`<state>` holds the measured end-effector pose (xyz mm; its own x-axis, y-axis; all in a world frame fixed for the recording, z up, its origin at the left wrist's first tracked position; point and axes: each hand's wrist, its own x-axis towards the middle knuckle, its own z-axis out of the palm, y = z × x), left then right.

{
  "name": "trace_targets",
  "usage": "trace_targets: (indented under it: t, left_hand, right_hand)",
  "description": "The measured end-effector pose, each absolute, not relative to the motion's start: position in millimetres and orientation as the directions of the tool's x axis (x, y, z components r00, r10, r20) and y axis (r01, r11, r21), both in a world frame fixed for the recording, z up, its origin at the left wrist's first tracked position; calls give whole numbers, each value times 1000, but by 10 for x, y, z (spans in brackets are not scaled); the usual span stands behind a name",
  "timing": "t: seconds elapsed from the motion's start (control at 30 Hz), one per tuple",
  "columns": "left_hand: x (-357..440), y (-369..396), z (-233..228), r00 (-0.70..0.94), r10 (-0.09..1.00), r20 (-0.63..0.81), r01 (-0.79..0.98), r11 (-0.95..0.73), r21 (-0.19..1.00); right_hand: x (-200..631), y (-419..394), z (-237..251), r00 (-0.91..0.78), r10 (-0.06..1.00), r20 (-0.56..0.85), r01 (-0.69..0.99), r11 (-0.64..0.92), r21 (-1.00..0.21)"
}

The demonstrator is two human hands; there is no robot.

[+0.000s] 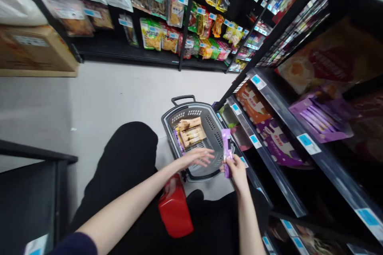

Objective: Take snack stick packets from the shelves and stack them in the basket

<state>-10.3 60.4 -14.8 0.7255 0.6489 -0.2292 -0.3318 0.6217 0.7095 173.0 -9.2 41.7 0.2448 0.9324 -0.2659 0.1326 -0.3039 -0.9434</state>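
Observation:
My right hand (pixel 236 169) grips a slim purple snack packet (pixel 226 149), held upright over the right rim of a grey shopping basket (pixel 176 116) on the floor. My left hand (pixel 198 156) hovers with fingers spread above the basket's near end, holding nothing. Inside the basket lie brown snack boxes (pixel 191 132) and a purple packet at their left side. I am crouched, with my black-clad knees below the arms.
Black store shelves on the right hold a purple display box (pixel 321 117) of matching packets, orange boxes (pixel 253 102) and blue price tags. More snack racks line the back wall. A red object (pixel 175 207) sits by my knee. A cardboard box (pixel 36 48) stands at left.

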Motion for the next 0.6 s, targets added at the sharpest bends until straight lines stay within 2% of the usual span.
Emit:
trace_targets:
  t: [0.07, 0.13, 0.23, 0.3, 0.47, 0.6]
  left_hand:
    - [-61, 555, -204, 689, 694, -209, -419, 617, 666]
    - [-35, 540, -277, 641, 739, -207, -439, 575, 691]
    - [-16, 544, -372, 572, 779, -257, -355, 517, 779]
    - [-2, 538, -415, 552, 784, -285, -285, 498, 819]
    - [37, 474, -469, 568, 800, -193, -171, 344, 923]
    - [21, 465, -435, 514, 833, -205, -148, 322, 935]
  right_hand:
    - [1525, -199, 107, 182, 923, -339, 53, -353, -934]
    - [1418, -287, -60, 134, 914, -384, 18, -389, -921]
    - [1354, -343, -171, 38, 899, -436, 4, -437, -900]
    - [1323, -331, -214, 7, 906, -423, 12, -423, -906]
    - [1223, -251, -316, 154, 923, -351, 12, -357, -934]
    - [1192, -248, -349, 151, 922, -355, 59, -367, -928]
